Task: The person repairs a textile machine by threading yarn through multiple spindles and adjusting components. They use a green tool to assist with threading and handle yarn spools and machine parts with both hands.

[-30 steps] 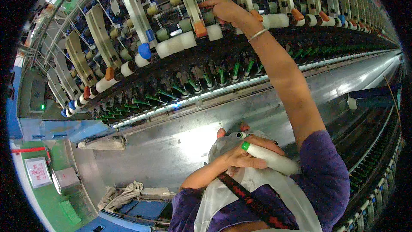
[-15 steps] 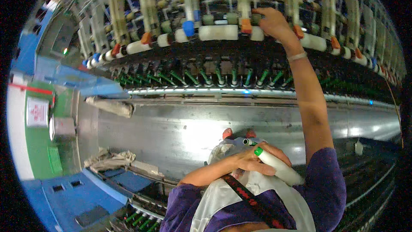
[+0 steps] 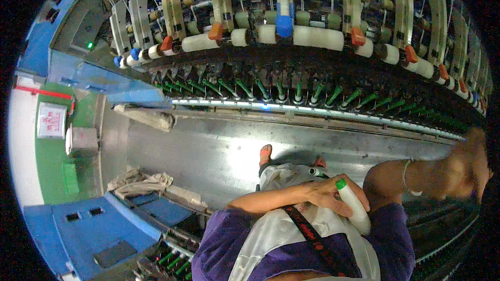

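Observation:
Against the waist of my white apron (image 3: 260, 218), my left hand (image 3: 333, 196) is closed around a white yarn bobbin (image 3: 357, 213) with a green tip. Its lower end leans right, across the apron. Just beyond these fingers, the round end of a pale tube (image 3: 314, 171) shows; I cannot tell what holds it. My right hand (image 3: 463, 169) is out at the far right edge, a bracelet at its wrist. Motion smears its fingers, and whatever they may hold cannot be made out. It is apart from the spinning machine's white rollers (image 3: 317, 38).
Across the far side runs the spinning machine with orange and blue clips (image 3: 284, 26) and a row of green spindles (image 3: 298, 92). A metal floor (image 3: 219, 151) lies between it and a blue machine (image 3: 120, 234) behind left. Cloth bundles (image 3: 140, 183) lie at the left.
My right hand has left the rollers and swung down to the far right. The left hand keeps the bobbin at my waist. The machine has shifted and tilted in view.

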Motion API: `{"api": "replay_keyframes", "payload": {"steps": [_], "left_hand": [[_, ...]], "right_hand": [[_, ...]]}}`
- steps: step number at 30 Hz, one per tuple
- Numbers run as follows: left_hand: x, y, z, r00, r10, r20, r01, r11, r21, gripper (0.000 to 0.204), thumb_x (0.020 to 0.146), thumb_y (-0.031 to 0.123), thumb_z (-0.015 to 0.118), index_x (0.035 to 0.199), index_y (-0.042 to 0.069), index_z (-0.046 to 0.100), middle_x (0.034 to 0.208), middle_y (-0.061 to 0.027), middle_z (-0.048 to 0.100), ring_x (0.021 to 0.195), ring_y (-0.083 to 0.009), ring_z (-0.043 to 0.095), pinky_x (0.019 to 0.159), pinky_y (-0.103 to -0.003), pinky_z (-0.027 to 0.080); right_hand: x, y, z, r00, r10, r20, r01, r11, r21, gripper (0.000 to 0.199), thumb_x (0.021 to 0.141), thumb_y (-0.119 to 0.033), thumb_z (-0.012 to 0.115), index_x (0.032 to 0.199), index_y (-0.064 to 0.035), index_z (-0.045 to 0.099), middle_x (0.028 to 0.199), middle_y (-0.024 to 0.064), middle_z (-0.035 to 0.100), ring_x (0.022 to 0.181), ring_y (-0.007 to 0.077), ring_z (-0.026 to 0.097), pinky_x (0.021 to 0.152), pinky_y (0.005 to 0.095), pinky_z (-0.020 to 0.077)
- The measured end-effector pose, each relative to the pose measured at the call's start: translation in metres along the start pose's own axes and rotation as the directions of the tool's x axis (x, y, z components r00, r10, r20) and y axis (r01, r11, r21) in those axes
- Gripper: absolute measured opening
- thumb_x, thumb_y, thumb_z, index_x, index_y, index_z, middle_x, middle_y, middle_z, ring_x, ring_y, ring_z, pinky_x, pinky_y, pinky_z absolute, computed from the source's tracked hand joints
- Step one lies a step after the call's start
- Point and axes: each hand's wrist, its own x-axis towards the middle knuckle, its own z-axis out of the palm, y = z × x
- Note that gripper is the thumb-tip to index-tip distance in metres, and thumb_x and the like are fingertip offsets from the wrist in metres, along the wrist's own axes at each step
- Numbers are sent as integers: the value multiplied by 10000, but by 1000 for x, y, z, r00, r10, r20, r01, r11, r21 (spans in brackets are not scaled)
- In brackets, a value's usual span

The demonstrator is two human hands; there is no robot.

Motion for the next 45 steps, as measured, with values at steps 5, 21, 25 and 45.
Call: {"api": "replay_keyframes", "payload": {"steps": [5,21,25,45], "left_hand": [[-76,46,-31,980,-198,-12,197,978,-62,381,788,274,703,1088,43,653,1001,-72,665,891,-136,605,751,-278,499],[-162,112,-69,961,-232,153,245,967,-72,365,826,314,675,1078,50,650,1017,-78,666,957,-172,608,861,-307,468],[-165,117,-71,958,-231,170,249,964,-93,382,823,332,675,1086,57,647,1012,-75,666,947,-169,608,851,-305,471],[-164,114,-71,953,-248,177,270,956,-114,426,819,355,688,1113,52,633,1029,-78,656,955,-169,601,843,-307,473]], "right_hand": [[0,97,-102,768,-474,-430,479,871,-105,176,858,-109,498,697,-66,555,682,69,560,708,178,522,742,346,399],[29,297,-146,925,-299,234,-160,-866,-474,227,805,-192,661,1024,-133,686,1045,-23,677,971,201,550,827,376,375],[30,299,-148,924,-298,241,-159,-870,-467,223,808,-195,656,1020,-134,686,1047,-22,676,971,201,554,831,378,376],[32,297,-155,926,-271,263,-130,-883,-450,245,808,-202,651,1043,-137,673,1053,-14,671,983,211,551,831,388,384]]}}
